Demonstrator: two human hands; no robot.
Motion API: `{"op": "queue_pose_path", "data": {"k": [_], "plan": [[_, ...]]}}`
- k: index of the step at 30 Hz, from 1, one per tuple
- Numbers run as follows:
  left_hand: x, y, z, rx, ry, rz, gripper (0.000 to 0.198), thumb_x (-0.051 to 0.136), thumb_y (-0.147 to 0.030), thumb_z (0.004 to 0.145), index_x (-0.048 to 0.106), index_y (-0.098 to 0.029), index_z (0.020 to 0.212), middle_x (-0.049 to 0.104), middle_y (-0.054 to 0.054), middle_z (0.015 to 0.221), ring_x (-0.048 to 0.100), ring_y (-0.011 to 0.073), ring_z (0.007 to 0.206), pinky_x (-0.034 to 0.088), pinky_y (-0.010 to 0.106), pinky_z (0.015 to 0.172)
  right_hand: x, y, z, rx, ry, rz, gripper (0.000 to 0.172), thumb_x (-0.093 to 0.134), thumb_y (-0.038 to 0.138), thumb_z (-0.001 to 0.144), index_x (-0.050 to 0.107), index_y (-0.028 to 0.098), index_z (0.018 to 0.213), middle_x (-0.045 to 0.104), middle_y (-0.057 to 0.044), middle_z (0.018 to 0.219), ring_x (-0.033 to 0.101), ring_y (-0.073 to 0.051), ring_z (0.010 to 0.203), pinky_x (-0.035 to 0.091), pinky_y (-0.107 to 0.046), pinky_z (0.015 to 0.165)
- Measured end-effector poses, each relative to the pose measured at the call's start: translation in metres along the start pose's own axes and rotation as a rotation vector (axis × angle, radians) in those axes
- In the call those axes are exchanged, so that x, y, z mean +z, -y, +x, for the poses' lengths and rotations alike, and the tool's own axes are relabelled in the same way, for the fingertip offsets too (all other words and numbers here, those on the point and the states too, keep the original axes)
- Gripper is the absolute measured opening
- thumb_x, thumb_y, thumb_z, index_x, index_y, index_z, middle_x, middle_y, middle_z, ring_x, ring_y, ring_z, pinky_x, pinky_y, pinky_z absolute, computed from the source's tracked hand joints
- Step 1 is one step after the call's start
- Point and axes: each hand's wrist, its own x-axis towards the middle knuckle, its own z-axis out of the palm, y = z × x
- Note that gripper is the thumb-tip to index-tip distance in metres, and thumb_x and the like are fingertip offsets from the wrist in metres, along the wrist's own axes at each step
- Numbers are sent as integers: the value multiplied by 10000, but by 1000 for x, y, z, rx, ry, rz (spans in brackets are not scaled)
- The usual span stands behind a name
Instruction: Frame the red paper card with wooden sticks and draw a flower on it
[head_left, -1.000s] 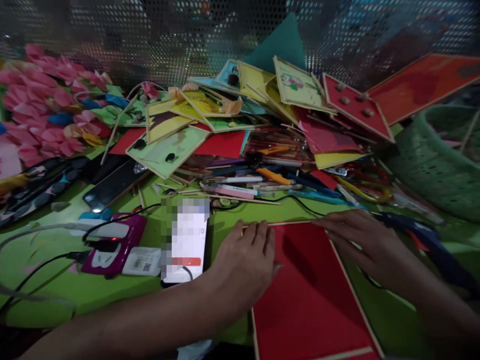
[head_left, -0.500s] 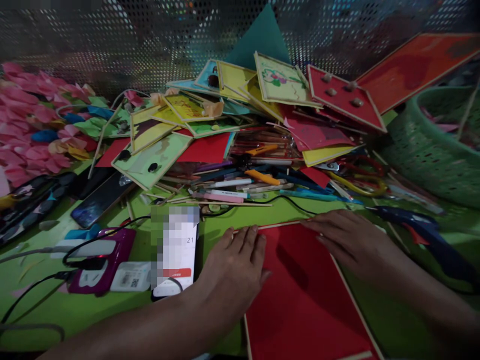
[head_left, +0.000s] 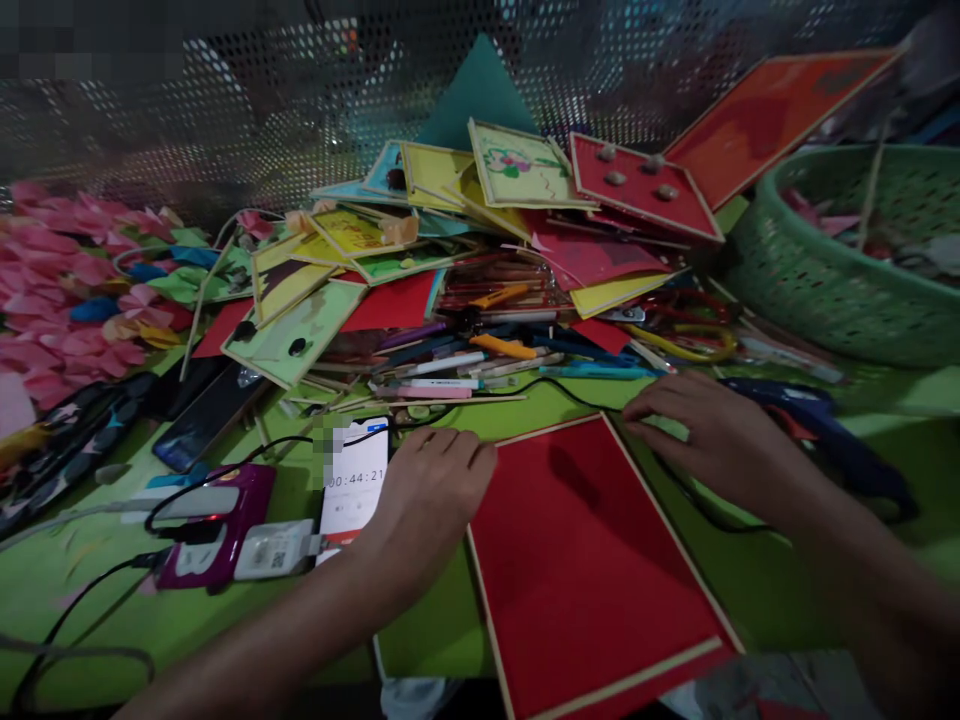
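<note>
A red card panel [head_left: 585, 570] edged with thin wooden strips lies on the green table in front of me. At its upper left corner, my left hand [head_left: 435, 490] has its fingers bent down over the edge, closed on the panel. My right hand [head_left: 709, 435] is just off the upper right corner, with its fingers curved and a gap between them and the thumb; nothing shows in it. A dark blue glue gun [head_left: 840, 440] lies beyond my right wrist. Partly behind my left hand is a lit phone [head_left: 352, 480] showing a timer.
Framed coloured cards [head_left: 536, 170] are piled at the back, above loose pens [head_left: 442, 383] and sticks. A green basket [head_left: 832, 270] stands at right, pink paper petals [head_left: 60, 280] at left. A purple power strip [head_left: 247, 510] with cables lies left of the phone.
My left hand has drawn back from lying flat on the panel to its left edge. My right hand has come off the panel's right corner. The view has shifted, showing the panel's lower strip.
</note>
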Motion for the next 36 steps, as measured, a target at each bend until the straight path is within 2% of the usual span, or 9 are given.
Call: {"op": "queue_pose_path", "data": {"k": [7, 13, 16, 20, 23, 26, 30, 36], "plan": [[1, 1, 1, -34, 57, 39, 281, 564, -48, 837, 669, -205, 1045, 683, 20, 882, 665, 218, 815, 454, 366, 689, 4, 1, -1, 45, 4, -136, 177, 529, 321, 973, 674, 231, 927, 705, -92, 937, 635, -298, 928, 475, -467, 855], [-7, 1, 1, -34, 149, -33, 232, 563, -65, 838, 661, -215, 985, 682, 16, 836, 663, 219, 798, 445, 365, 712, -1, 9, 1, -5, 49, -35, 211, 547, 338, 974, 620, 230, 809, 656, -59, 805, 621, -239, 808, 460, -395, 774], [-14, 1, -2, -27, 214, -93, 220, 537, -106, 876, 641, -235, 1022, 687, 2, 824, 668, 217, 778, 442, 370, 708, -2, 14, 1, -50, 94, 29, 214, 557, 323, 972, 606, 227, 787, 640, -50, 783, 600, -219, 778, 441, -364, 732], [-21, 4, -8, 21, 283, -131, 278, 506, -100, 876, 599, -258, 1085, 683, -23, 777, 669, 211, 727, 416, 355, 664, -2, 16, 0, -80, 127, 56, 174, 565, 306, 967, 609, 227, 818, 647, -53, 813, 596, -221, 801, 432, -358, 737], [-23, 7, -11, 18, 310, -160, 188, 509, -158, 907, 592, -264, 1039, 677, -34, 748, 662, 202, 696, 393, 338, 638, -1, 15, 0, -79, 107, 40, 126, 567, 302, 968, 622, 229, 881, 656, -58, 851, 595, -227, 822, 432, -363, 752], [-23, 10, -9, -8, 304, -223, 73, 533, -269, 942, 601, -259, 969, 684, -29, 794, 670, 194, 759, 406, 328, 669, -1, 16, 0, -92, 124, 39, 137, 578, 288, 960, 605, 228, 840, 635, -53, 825, 576, -222, 799, 426, -363, 743], [-20, 10, -4, -21, 250, -265, 146, 484, -268, 975, 626, -245, 953, 689, -15, 855, 660, 176, 813, 420, 320, 709, -1, 20, 0, -121, 161, 36, 182, 589, 301, 949, 582, 228, 782, 612, -54, 785, 565, -226, 790, 416, -358, 711], [-15, 9, -2, -5, 193, -257, 195, 457, -248, 984, 644, -221, 936, 683, 7, 852, 642, 161, 800, 431, 314, 706, 4, 22, 0, -127, 138, 8, 191, 568, 301, 956, 612, 233, 783, 622, -58, 769, 575, -227, 764, 418, -358, 698]]}}
